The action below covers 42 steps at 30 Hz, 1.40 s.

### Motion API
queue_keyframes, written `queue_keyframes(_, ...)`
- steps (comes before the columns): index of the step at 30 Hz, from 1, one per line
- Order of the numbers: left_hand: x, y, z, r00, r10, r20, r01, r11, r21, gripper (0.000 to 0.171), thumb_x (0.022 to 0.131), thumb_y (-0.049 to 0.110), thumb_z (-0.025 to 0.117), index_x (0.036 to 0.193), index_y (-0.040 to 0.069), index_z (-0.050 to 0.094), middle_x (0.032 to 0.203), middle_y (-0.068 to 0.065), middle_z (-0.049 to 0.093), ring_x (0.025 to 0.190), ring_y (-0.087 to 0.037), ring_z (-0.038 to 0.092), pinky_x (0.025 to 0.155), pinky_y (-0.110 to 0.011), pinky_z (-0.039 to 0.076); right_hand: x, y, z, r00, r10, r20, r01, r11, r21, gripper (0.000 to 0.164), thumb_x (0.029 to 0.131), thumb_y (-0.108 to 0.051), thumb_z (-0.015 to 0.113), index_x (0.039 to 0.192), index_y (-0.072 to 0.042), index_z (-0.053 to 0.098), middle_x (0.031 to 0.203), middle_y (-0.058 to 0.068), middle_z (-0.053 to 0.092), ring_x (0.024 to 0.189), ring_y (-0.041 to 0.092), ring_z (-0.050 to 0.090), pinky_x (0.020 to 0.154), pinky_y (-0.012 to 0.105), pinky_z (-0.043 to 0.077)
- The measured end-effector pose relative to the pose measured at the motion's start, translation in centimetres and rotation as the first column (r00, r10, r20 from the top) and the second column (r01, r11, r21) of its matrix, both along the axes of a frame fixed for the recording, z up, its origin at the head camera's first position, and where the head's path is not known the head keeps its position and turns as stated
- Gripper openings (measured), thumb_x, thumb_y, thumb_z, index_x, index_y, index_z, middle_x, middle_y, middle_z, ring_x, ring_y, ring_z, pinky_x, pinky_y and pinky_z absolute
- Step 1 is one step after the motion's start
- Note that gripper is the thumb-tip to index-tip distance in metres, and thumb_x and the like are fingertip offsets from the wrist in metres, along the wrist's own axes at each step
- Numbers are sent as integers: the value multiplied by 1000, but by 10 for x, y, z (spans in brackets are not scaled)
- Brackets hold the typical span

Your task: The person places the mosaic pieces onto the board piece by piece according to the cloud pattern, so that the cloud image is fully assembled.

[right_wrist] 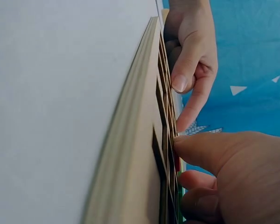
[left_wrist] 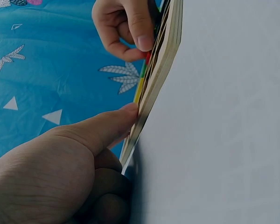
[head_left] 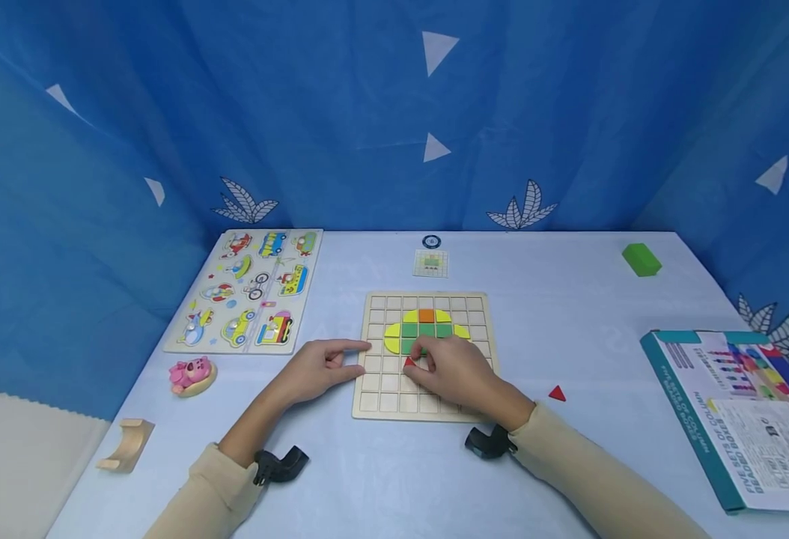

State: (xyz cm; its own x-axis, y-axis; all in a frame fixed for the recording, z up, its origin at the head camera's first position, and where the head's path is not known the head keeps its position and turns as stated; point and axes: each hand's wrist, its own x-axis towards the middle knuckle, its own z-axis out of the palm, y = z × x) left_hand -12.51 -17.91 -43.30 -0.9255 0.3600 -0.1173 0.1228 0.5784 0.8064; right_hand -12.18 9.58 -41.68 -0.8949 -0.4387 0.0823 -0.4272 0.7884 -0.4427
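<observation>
A wooden grid board [head_left: 370, 403] lies flat on the table, with green squares [head_left: 409, 329], an orange square [head_left: 426, 315] and yellow rounded pieces [head_left: 392, 338] set in its cells. The right hand [head_left: 458, 370] is over the middle of the board, pinching a small red piece [head_left: 409, 361] between thumb and index finger; the fingers partly cover it. At the board's left edge, the left hand [head_left: 323, 368] touches the rim with thumb and index finger spread apart. A loose red triangle [head_left: 557, 393] lies right of the board.
Behind the board are a small pattern card [head_left: 431, 263] and a round token [head_left: 431, 241]. A vehicle puzzle [head_left: 233, 299], pink toy [head_left: 192, 376] and curved wooden block [head_left: 127, 446] lie left. A green block [head_left: 641, 260] and a box [head_left: 738, 419] are on the right.
</observation>
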Motion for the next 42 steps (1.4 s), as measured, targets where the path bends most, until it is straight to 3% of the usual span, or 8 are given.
queue_keyframes(6, 1, -1, 0, 1000, -2, 5, 2, 1000, 0, 38, 92, 34, 78, 129, 31, 71, 55, 6, 37, 50, -11, 33, 54, -27, 30, 1, 1, -2, 1000, 12, -9, -13, 1000, -18, 16, 90, -39, 79, 91, -25, 72, 55, -13, 46, 51, 5, 43, 50, 25, 33)
queue_keyframes(13, 0, 0, 0, 1000, -2, 6, 2, 1000, 2, 38, 92, 33, 79, 129, 29, 71, 56, 6, 37, 50, -11, 33, 55, -27, 30, 5, 18, 9, 999, 35, 26, -34, 997, -72, 8, 92, -35, 77, 92, -28, 73, 55, -14, 44, 51, 6, 43, 50, 25, 33)
queue_keyframes(17, 0, 1, -1, 1000, -8, 0, 8, 1000, 4, 38, 92, 31, 79, 129, 29, 71, 56, 6, 37, 50, -11, 33, 55, -27, 31, 7, 43, 18, 999, 30, 24, -27, 991, -127, 4, 93, -28, 77, 95, -26, 74, 55, -13, 41, 49, 6, 41, 49, 24, 31)
queue_keyframes(22, 0, 1, 0, 1000, -4, -2, 4, 1000, -1, 38, 92, 31, 79, 129, 29, 71, 55, 6, 37, 50, -11, 33, 55, -26, 31, 15, 91, 22, 999, 12, 50, -6, 992, -128, 9, 92, -23, 79, 100, -22, 75, 57, -13, 43, 51, 7, 42, 49, 24, 34)
queue_keyframes(30, 0, 1, 3, 1000, 5, 9, -5, 1000, -11, 39, 92, 30, 79, 129, 28, 71, 55, 6, 37, 50, -12, 33, 55, -27, 30, 35, 155, 22, 977, 15, 213, 10, 993, -115, 20, 89, -18, 81, 109, -20, 76, 63, -13, 48, 56, 6, 46, 53, 24, 39)
queue_keyframes(36, 0, 1, 3, 1000, 10, 1, -10, 1000, -8, 39, 91, 31, 80, 129, 29, 71, 56, 5, 37, 50, -12, 33, 55, -27, 30, 43, 156, 20, 938, 60, 342, -28, 995, -96, 27, 87, -27, 83, 113, -24, 75, 63, -12, 48, 55, 6, 46, 51, 22, 35)
queue_keyframes(42, 0, 0, 1, 1000, 3, 1, -3, 1000, -6, 39, 91, 33, 79, 129, 29, 71, 56, 6, 38, 50, -11, 34, 54, -26, 30, 46, 152, 12, 938, 77, 338, -51, 995, -85, 27, 87, -25, 83, 112, -25, 74, 62, -13, 48, 53, 5, 44, 50, 22, 34)
